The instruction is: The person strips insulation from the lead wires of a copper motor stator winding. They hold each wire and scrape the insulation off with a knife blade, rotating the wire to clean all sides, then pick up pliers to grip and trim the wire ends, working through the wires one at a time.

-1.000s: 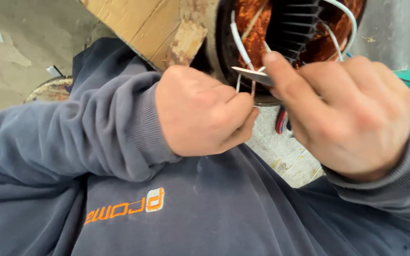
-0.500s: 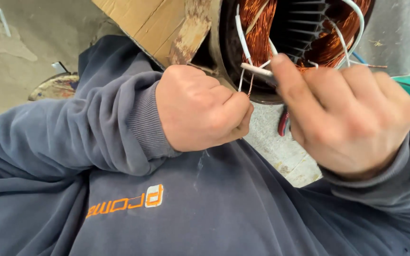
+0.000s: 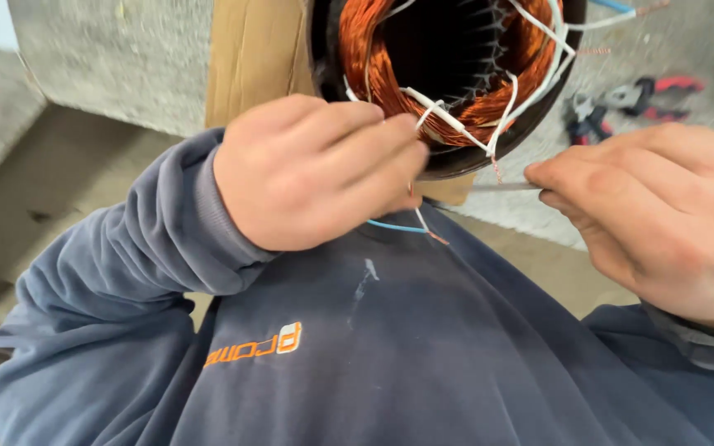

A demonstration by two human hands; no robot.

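Observation:
A motor stator with copper windings and white sleeved leads stands close in front of my chest. My left hand is closed at the stator's lower rim, its fingertips pinching thin wires and a white lead there. A blue wire and a bare copper end stick out below that hand. My right hand is to the right, apart from the stator, and pinches the end of a thin pale strip that runs left toward the rim.
Red-and-black pliers lie on the concrete floor behind the stator at the right. A brown cardboard sheet stands behind the stator at the left. My blue sweatshirt fills the lower view.
My right hand has drawn away to the right, off the stator rim, with the pale strip stretched out. The left hand stays at the rim. The view tilted upward.

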